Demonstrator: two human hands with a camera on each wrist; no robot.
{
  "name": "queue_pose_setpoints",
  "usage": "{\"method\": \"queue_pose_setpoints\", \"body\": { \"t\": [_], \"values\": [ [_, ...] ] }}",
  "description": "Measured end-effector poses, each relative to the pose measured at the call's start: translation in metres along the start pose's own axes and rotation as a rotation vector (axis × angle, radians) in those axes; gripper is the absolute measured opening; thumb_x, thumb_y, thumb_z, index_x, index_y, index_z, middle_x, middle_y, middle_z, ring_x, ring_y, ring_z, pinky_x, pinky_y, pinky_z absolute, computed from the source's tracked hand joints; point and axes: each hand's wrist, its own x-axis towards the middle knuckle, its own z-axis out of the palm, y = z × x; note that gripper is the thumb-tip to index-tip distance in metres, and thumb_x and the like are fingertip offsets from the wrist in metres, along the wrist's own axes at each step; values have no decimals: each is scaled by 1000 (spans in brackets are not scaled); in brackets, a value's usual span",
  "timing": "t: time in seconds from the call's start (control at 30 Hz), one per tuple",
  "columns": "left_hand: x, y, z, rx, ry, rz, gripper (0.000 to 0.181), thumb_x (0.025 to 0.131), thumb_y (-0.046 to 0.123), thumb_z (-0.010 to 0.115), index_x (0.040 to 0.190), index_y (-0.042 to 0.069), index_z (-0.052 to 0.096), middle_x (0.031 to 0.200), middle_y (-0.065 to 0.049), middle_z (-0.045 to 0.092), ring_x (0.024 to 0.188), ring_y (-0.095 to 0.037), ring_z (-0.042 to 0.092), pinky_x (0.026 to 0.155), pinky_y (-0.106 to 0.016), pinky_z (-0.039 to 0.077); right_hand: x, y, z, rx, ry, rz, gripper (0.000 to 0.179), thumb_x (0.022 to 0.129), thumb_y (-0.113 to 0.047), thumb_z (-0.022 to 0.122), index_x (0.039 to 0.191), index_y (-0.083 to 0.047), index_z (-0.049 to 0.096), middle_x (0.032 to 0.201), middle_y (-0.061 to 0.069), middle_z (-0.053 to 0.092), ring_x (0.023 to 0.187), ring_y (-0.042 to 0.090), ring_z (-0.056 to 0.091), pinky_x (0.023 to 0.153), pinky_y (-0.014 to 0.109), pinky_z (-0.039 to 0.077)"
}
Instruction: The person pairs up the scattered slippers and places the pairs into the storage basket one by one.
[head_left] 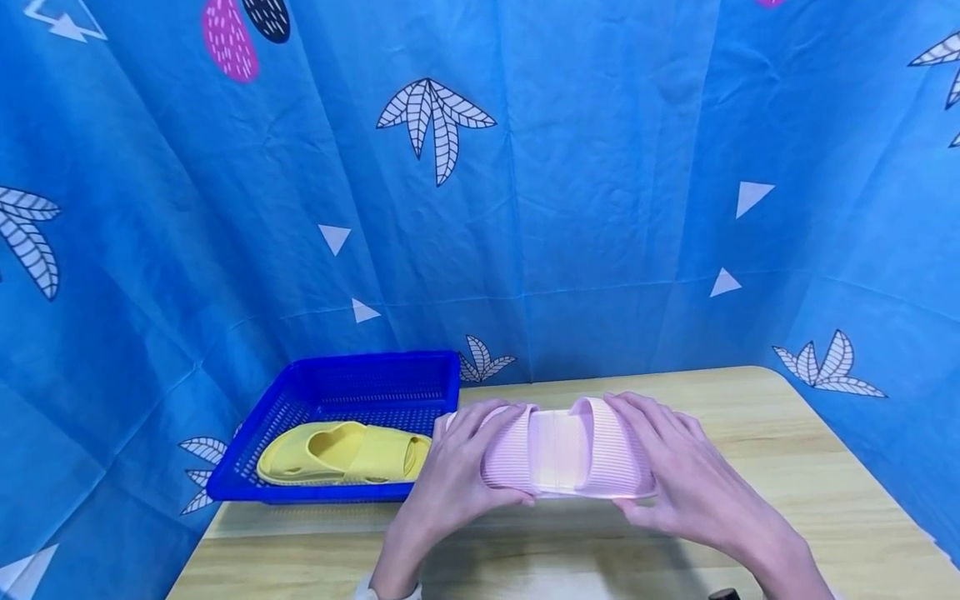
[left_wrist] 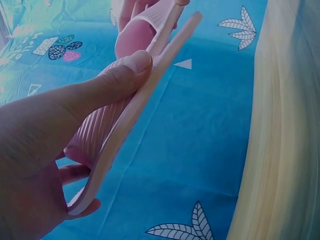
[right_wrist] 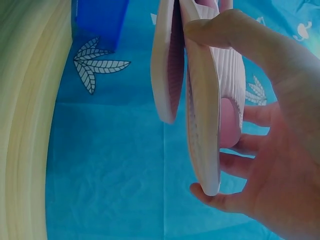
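Observation:
Above the table, a pair of pink ribbed slippers is held up, their flat parts meeting or overlapping in the middle. My left hand (head_left: 459, 471) grips the left pink slipper (head_left: 510, 454), its thumb along the near edge. The right pink slipper (head_left: 621, 450) is in my right hand (head_left: 686, 475), fingers over the top and thumb below. In the left wrist view the left thumb presses the strap and sole edge of a pink slipper (left_wrist: 117, 127). Two pale soles stand close together in the right wrist view, the nearer slipper (right_wrist: 204, 115) between right thumb and fingers.
A blue perforated basket (head_left: 240, 490) stands at the table's left, with yellow slippers (head_left: 300, 454) lying in it; how many is unclear. Patterned blue cloth (head_left: 600, 208) hangs behind the wooden table (head_left: 810, 500). A small dark object (head_left: 724, 594) shows at the front edge.

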Motion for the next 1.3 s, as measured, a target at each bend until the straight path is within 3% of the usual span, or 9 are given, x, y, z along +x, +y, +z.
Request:
{"method": "queue_pose_setpoints", "body": {
  "t": [0.23,0.53,0.87,1.3],
  "values": [
    [0,1,1,-17,9,29,101,64,71,84,151,30,49,144,6,55,132,-19,50,99,-50,41,1,-1,4,18,1,-1,108,60,-43,92,151,-8,45,147,5,50,132,24,48,97,51,44],
    [0,5,1,-33,-29,-10,99,66,71,83,151,33,48,145,10,53,133,-13,47,102,-48,40,3,-5,9,15,-3,-17,107,64,-47,89,152,-8,44,147,6,50,130,22,49,94,48,45],
    [1,6,3,21,6,37,102,65,73,82,152,31,48,145,5,55,131,-19,50,101,-51,41,5,-9,10,5,11,-28,108,63,-48,89,152,-7,44,146,8,50,127,21,50,92,46,46],
    [2,6,3,26,29,57,104,63,72,84,151,30,48,144,4,55,130,-20,51,99,-49,40,7,-11,12,25,39,-48,110,61,-44,91,153,-7,43,147,9,51,130,26,50,95,49,45]
  ]
}}
